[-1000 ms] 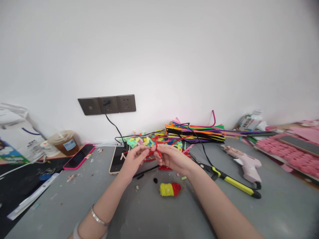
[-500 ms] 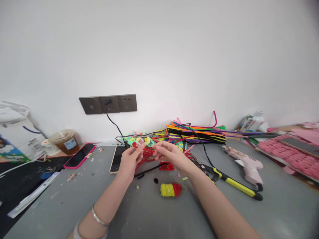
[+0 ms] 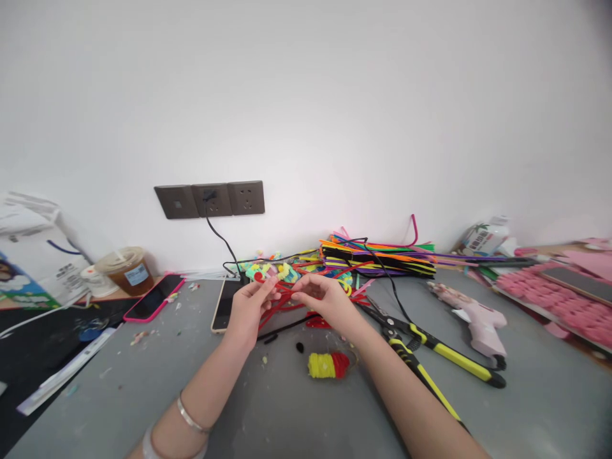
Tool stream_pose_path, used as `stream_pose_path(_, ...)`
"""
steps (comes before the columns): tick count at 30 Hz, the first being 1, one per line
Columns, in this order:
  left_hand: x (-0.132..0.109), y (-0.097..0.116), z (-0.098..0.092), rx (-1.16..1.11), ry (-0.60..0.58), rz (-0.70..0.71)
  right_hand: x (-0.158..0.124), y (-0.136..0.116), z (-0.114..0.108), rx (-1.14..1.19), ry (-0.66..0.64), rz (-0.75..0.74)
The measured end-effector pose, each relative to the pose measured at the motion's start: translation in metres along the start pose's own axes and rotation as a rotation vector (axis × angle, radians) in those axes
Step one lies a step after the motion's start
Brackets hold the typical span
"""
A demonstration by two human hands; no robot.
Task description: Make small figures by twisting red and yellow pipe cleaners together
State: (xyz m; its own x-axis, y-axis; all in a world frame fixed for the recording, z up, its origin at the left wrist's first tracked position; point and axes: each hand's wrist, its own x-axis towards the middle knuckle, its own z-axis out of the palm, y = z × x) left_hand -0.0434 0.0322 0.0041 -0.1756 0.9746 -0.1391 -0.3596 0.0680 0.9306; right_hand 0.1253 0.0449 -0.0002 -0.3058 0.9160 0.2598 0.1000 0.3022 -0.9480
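Between thumb and fingers, my left hand pinches a red pipe cleaner whose curled end sticks up above the thumb. Close beside it on the right, my right hand has its thumb and fingertips closed on the same red strand. More red pipe cleaners lie behind and below the hands, partly hidden by them. On the table in front sits a small yellow and red wound bundle, with a black oval piece near it. A phone lies behind my left hand.
Yellow-black pliers lie open by my right forearm, a pink glue gun further right. Against the wall is a pile of coloured pipe cleaners. A pink-cased phone and a drink cup stand left. A black cable runs from the socket.
My right hand has shifted slightly left and down, nearer my left hand, and its forearm now uncovers more of the pliers. The left hand keeps its pinch.
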Motion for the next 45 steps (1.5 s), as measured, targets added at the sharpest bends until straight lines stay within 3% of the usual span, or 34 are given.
stream_pose_path(6,0.001,0.000,-0.001,0.005,-0.042,0.044,-0.005,-0.002,0.002,-0.325,0.096,-0.243)
stream_pose_path(11,-0.005,0.002,0.002,0.252,-0.180,0.083,-0.008,-0.005,0.004,-0.412,0.127,-0.317)
stream_pose_path(15,-0.012,0.000,0.007,0.308,-0.290,0.049,-0.008,-0.008,0.005,-0.439,0.091,-0.325)
stream_pose_path(24,-0.009,-0.004,0.003,0.355,-0.415,0.123,-0.005,-0.010,0.005,-0.050,-0.013,-0.119)
stream_pose_path(27,-0.008,0.002,-0.001,0.499,-0.535,0.290,-0.006,-0.014,-0.001,0.133,-0.151,-0.039)
stream_pose_path(30,-0.010,0.013,-0.006,0.674,-0.669,0.470,-0.009,-0.021,-0.010,0.172,-0.270,0.014)
stream_pose_path(35,-0.014,0.025,-0.009,0.836,-0.863,0.571,-0.014,-0.027,-0.018,0.119,-0.423,0.111)
stream_pose_path(37,-0.012,0.022,-0.009,0.845,-0.805,0.539,-0.013,-0.025,-0.017,0.092,-0.382,0.097)
stream_pose_path(42,-0.004,0.006,-0.007,0.623,-0.438,0.328,-0.007,-0.017,-0.006,-0.010,-0.036,-0.019)
stream_pose_path(45,-0.002,0.000,-0.006,0.499,-0.383,0.205,-0.006,-0.013,-0.002,-0.136,-0.003,-0.108)
